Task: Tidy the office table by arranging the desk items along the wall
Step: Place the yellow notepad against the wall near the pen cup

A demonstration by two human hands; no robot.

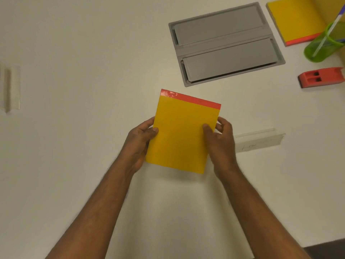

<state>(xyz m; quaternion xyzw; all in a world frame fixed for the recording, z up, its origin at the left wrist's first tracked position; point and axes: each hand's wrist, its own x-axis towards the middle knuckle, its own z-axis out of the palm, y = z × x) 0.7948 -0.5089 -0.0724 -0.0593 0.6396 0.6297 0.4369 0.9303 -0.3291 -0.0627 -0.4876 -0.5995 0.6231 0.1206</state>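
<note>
Far left of the grey cable hatch point(226, 44), on the white table point(74, 43): a clear acrylic holder point(10, 86), blurred. Below the hatch, nearer the camera: left hand point(140, 143) clamped on the left edge of a yellow notepad point(182, 135), thumb on top, red binding strip toward the hatch. Right hand point(221, 141) gripping the pad's right edge, thumb likewise on the cover. Below and right of the hatch, just beyond the right hand: a clear name-card stand point(259, 140). Right of the hatch: a second yellow notepad point(296, 19), a green pen cup point(324, 43) holding a pen point(330, 28), a red stapler point(321, 77).
</note>
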